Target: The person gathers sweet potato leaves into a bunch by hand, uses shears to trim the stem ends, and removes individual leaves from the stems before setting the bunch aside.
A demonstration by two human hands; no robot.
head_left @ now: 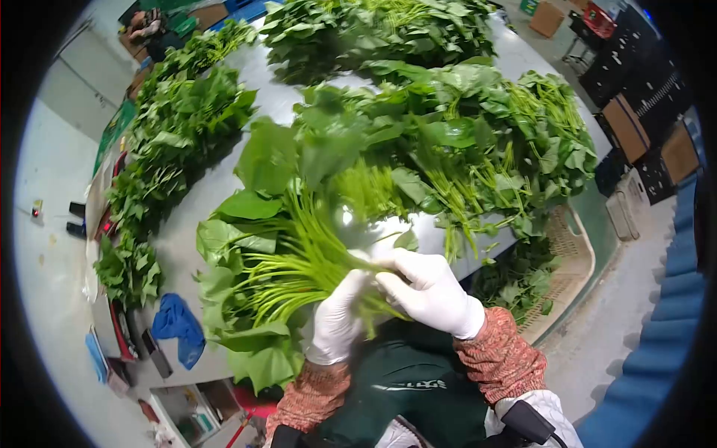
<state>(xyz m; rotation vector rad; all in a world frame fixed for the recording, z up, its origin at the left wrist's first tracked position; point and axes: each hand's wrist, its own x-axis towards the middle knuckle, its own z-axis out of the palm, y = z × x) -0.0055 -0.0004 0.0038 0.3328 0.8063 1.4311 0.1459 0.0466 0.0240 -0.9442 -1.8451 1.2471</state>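
Note:
A bunch of leafy greens (272, 254) with long pale-green stems fans out in front of me, leaves to the left and up. My left hand (337, 317), in a white glove, grips the stem ends from below. Just right of it, my right hand (429, 291), also gloved in white, closes over the same stems from above. Both hands meet at the base of the bunch, above the near edge of the grey table (224, 216). Patterned red sleeves cover my forearms.
A large loose pile of greens (485, 142) lies on the table ahead and right. Bundled greens (179, 127) line the left side. A beige basket (564, 269) holding leaves sits below the table's right edge. A blue cloth (178, 325) lies at lower left.

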